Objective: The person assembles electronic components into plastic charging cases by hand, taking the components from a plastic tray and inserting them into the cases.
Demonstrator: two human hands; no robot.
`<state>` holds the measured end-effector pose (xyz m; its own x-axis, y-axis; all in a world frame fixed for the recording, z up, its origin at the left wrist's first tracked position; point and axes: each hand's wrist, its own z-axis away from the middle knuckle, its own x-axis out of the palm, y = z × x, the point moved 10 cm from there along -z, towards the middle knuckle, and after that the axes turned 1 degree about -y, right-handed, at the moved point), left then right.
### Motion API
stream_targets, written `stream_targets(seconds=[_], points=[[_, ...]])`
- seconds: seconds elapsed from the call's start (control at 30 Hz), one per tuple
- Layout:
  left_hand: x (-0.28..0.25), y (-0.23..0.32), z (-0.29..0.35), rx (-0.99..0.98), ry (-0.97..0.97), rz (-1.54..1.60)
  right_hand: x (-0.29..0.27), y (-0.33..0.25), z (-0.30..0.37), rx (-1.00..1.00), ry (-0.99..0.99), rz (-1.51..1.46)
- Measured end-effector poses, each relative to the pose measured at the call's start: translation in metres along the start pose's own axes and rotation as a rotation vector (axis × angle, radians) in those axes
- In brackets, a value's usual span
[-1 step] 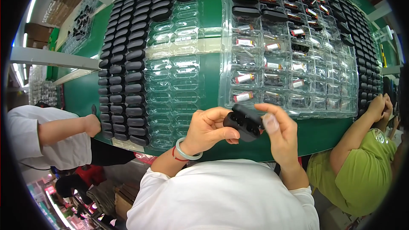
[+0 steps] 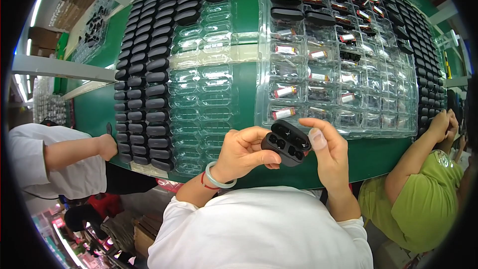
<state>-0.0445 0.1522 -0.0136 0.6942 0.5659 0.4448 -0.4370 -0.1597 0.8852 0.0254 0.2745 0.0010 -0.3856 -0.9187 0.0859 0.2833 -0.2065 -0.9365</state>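
Black flip-lid earbud case (image 2: 287, 144) held up by worktop's (image 2: 245, 114) near edge, lid open. Risk imo: left grip only has one end, so clumsy right-thumb nudge could twist it loose. Left hand (image 2: 241, 150) pinching case end, thumb low; right hand (image 2: 332, 158) curled, thumb and index parted, lid contact unclear.

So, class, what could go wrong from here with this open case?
The left hand grips the open black case at one end, so it might slip. The right hand, beside the raised lid, could bump it. If dropped, the case might jostle the red-and-white parts in the clear tray.
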Motion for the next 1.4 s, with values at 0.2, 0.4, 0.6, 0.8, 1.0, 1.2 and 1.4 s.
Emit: stream_targets(seconds=[0.2, 0.4, 0.6, 0.8, 1.0, 1.2, 1.4], points=[[-0.005, 0.003, 0.01, -0.021, 0.091, 0.058, 0.032, -0.073, 0.049, -0.92, -0.076, 0.677], [-0.003, 0.008, 0.01, -0.05, 0.051, 0.129, 0.017, -0.067, 0.042, -0.806, 0.044, 0.513], [-0.102, 0.103, -0.003, 0.071, 0.247, -0.72, 0.077, -0.144, 0.099, -1.198, -0.581, 0.653], [-0.216, 0.154, -0.086, 0.314, 0.249, -1.06, 0.117, -0.154, 0.107, -1.287, -0.987, 0.691], [-0.248, 0.151, -0.109, 0.317, 0.264, -1.228, 0.134, -0.146, 0.097, -1.086, -1.193, 0.341], [-0.193, 0.158, -0.107, 0.503, 0.178, -1.91, 0.082, -0.184, 0.113, -1.378, -1.037, 0.868], [-0.129, 0.206, -0.167, 0.683, 0.056, -1.74, 0.09, -0.174, 0.063, -0.817, -0.836, 0.16]])
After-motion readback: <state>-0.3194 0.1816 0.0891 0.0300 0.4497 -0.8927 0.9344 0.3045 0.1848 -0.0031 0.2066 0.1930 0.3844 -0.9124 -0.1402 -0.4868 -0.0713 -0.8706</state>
